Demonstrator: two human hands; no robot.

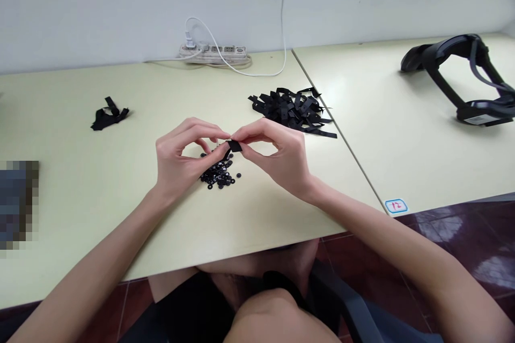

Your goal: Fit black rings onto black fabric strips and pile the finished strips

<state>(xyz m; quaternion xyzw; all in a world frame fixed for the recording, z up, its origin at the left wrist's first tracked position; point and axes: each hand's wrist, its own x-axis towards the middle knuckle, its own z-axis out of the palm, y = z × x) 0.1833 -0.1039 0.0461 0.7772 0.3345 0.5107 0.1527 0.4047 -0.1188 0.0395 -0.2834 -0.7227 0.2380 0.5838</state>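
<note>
Both my left hand [183, 153] and my right hand [277, 153] pinch one short black fabric strip [235, 146] between thumb and forefinger, raised over the table. Their fingertips meet at its upper edge. Whether a small part sits between the fingers cannot be made out. Below and partly behind my left hand lies a heap of small round black buttons [220, 174], with one loose button [238, 175] to its right. Past my right hand spreads a larger pile of black fabric strips [292, 107], some with a small hole or dot. A smaller bunch of black strips [108, 116] lies farther left.
A white power strip [217, 54] with plugs and a cable lies along the wall. On the right table section rests a black headset [462, 75]. A numbered label [396, 206] marks the front edge near the table seam. Something blurred out [16, 203] is at far left.
</note>
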